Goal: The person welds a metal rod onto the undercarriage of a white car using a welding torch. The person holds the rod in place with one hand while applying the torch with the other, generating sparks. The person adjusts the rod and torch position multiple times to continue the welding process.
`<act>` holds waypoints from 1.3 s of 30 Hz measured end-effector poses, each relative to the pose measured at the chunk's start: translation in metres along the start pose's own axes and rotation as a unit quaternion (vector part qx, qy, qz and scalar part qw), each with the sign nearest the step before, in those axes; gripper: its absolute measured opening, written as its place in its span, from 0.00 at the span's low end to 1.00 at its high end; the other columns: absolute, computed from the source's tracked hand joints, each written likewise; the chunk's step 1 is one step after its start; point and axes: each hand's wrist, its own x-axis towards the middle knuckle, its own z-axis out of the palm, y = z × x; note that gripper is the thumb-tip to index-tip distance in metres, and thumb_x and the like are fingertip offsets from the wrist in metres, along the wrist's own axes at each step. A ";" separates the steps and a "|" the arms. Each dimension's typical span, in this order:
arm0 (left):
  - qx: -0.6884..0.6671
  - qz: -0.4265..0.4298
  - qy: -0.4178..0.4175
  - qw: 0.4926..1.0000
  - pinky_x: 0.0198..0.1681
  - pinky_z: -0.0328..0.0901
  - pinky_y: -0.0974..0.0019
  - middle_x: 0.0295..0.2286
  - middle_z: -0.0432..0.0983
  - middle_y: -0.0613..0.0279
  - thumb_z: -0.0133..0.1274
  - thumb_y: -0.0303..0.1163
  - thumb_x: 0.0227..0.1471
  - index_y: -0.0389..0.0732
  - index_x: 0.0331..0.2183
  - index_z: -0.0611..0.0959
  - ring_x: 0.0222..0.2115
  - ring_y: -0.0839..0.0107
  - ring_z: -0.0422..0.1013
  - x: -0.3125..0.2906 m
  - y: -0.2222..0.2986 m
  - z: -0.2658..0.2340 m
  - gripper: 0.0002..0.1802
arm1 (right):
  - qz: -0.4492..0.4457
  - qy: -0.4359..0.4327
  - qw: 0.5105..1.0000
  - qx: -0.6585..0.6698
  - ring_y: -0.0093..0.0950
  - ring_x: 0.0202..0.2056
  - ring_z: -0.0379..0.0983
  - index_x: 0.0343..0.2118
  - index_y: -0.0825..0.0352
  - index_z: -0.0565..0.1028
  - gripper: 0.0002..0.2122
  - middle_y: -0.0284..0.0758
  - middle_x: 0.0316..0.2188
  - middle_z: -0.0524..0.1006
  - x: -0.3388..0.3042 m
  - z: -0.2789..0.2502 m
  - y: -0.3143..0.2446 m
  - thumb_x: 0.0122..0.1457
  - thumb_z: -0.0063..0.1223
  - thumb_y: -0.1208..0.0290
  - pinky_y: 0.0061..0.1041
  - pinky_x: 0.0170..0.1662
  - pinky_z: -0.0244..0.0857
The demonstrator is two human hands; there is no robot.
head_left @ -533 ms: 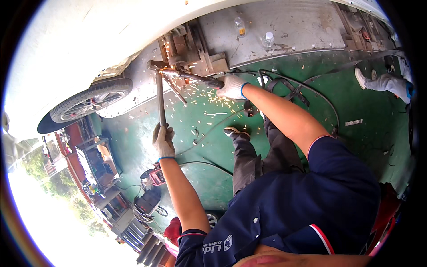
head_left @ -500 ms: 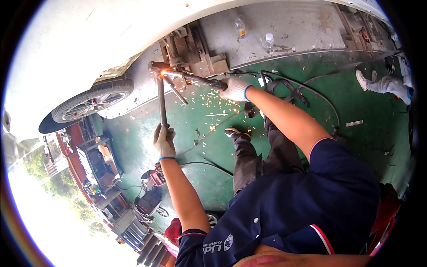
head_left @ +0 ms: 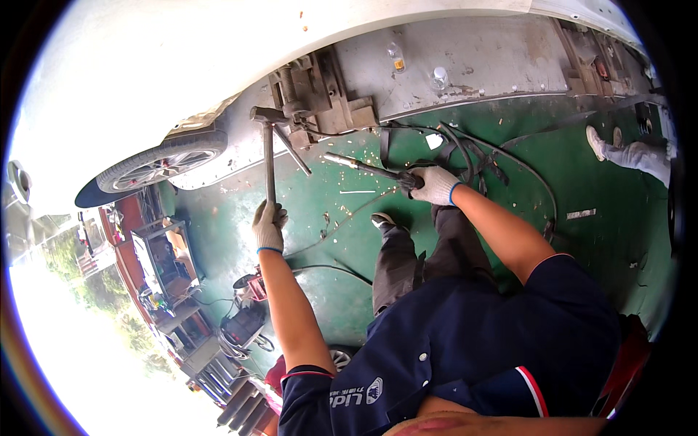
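Observation:
In a white glove, my left hand [head_left: 269,227] is closed round the lower handle of a hammer [head_left: 270,167], which stands upright with its head [head_left: 267,115] beside a rusty metal clamp [head_left: 292,94]. A thin bar [head_left: 292,150] slants down from next to the hammer head. My right hand [head_left: 435,185], also gloved, grips the handle of a welding torch [head_left: 363,168]. The torch's tip points left, apart from the hammer and the bar, and no glow shows at it. Whether the hammer head touches the clamp I cannot tell.
A white car body [head_left: 160,73] with a wheel [head_left: 163,161] fills the upper left. Two bottles stand on a grey platform [head_left: 494,58]. Black cables [head_left: 542,171] loop over the green floor. Another person's legs [head_left: 636,156] are at the far right; a shelf unit [head_left: 163,261] is left.
The bright glow and flying sparks at the hammer head are gone. My right hand has drawn the welding torch away, to the right and nearer me. My left hand still holds the hammer in place.

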 end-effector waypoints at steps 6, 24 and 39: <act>0.125 -0.084 -0.136 0.979 0.25 0.72 0.65 0.27 0.79 0.58 0.60 0.38 0.63 0.34 0.46 0.80 0.22 0.66 0.77 0.032 0.016 -0.017 0.18 | 0.033 0.004 0.999 -0.024 0.50 0.45 0.79 0.49 0.63 0.80 0.21 0.51 0.41 0.83 -0.035 -0.020 -0.016 0.54 0.61 0.58 0.45 0.50 0.73; 0.231 0.066 -0.110 0.964 0.43 0.73 0.50 0.31 0.83 0.42 0.62 0.51 0.54 0.32 0.38 0.80 0.35 0.46 0.81 0.034 -0.062 0.099 0.28 | 0.250 0.111 0.962 -0.007 0.34 0.34 0.81 0.47 0.72 0.78 0.22 0.44 0.32 0.82 -0.150 0.082 -0.098 0.54 0.65 0.61 0.35 0.44 0.74; 0.126 0.126 -0.138 0.974 0.39 0.71 0.52 0.28 0.80 0.40 0.62 0.48 0.55 0.33 0.39 0.81 0.32 0.43 0.78 -0.007 -0.021 0.014 0.25 | 0.307 0.134 0.935 0.118 0.18 0.23 0.68 0.48 0.69 0.77 0.17 0.27 0.26 0.73 -0.168 0.121 -0.134 0.57 0.64 0.70 0.24 0.27 0.66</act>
